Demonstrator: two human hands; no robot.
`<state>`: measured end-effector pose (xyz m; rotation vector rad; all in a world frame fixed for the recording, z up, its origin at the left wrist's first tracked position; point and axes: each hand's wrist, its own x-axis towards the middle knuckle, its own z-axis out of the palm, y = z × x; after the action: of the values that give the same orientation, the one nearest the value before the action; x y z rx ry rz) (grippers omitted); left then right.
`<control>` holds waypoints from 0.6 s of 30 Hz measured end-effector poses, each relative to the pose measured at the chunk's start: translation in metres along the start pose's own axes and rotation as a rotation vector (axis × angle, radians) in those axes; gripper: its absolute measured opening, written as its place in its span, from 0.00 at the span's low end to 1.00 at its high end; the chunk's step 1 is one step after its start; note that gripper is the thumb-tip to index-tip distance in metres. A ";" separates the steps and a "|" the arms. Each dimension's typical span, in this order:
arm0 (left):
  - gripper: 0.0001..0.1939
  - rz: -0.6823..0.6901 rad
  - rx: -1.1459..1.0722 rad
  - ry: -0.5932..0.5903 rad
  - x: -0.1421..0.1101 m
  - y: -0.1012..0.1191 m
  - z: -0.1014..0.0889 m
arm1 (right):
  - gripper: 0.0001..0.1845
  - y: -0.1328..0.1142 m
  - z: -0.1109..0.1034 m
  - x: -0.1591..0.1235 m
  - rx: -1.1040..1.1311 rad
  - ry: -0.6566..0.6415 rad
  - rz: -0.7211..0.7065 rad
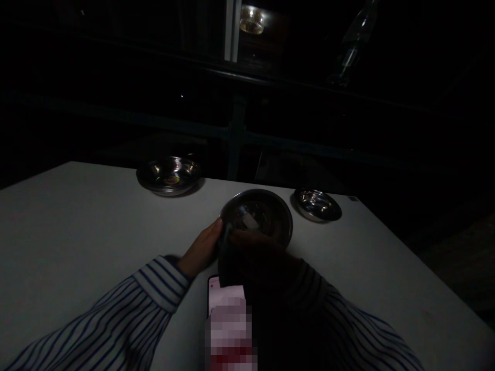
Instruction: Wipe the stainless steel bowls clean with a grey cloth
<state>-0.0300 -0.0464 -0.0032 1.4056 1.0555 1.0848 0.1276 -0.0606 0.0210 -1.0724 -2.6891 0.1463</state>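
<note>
A person in striped sleeves (158, 283) is holding a round metal bowl (276, 214) at the centre of the frame, where it is tilting its open side towards the upper part of the picture above a white table (96, 221). The left hand (203, 247), left of centre, is closing partway around the near-left rim, its fingertips disappearing behind the wall. The right hand (266, 252) is lying in deep shadow across the bowl's near side; a dark, limp shape like a cloth (229, 265) is hanging beside it, but how far that hand is opening, and whether it is gripping the cloth, cannot be told. Judging by its thin, gleaming wall, the bowl is probably proving light, stiff and hard to break, though its smooth curve is likely offering little grip, less if wet. The rim is looking like the surest hold, with a thumb inside and fingers under the outer wall; the cloth is presumably behaving softly, best being pinched in a bunch. A phone (228, 292) is glowing at lower centre, partly blurred out, while shiny bowls (166, 190) are sitting left of centre and a smaller bowl (328, 208) is resting right of centre.
</note>
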 end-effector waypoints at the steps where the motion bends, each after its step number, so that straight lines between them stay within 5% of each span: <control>1: 0.32 0.004 0.021 0.011 0.000 0.000 0.000 | 0.16 0.000 -0.001 -0.004 -0.006 -0.011 0.000; 11: 0.32 -0.037 0.043 0.047 0.002 -0.001 0.000 | 0.13 0.003 -0.034 -0.020 -0.288 -0.360 0.125; 18: 0.27 0.095 -0.006 -0.028 0.001 -0.003 -0.001 | 0.16 0.004 -0.033 -0.017 -0.294 -0.371 0.141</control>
<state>-0.0311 -0.0453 -0.0062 1.4744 0.9730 1.1317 0.1500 -0.0693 0.0490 -1.4494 -3.0299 -0.0317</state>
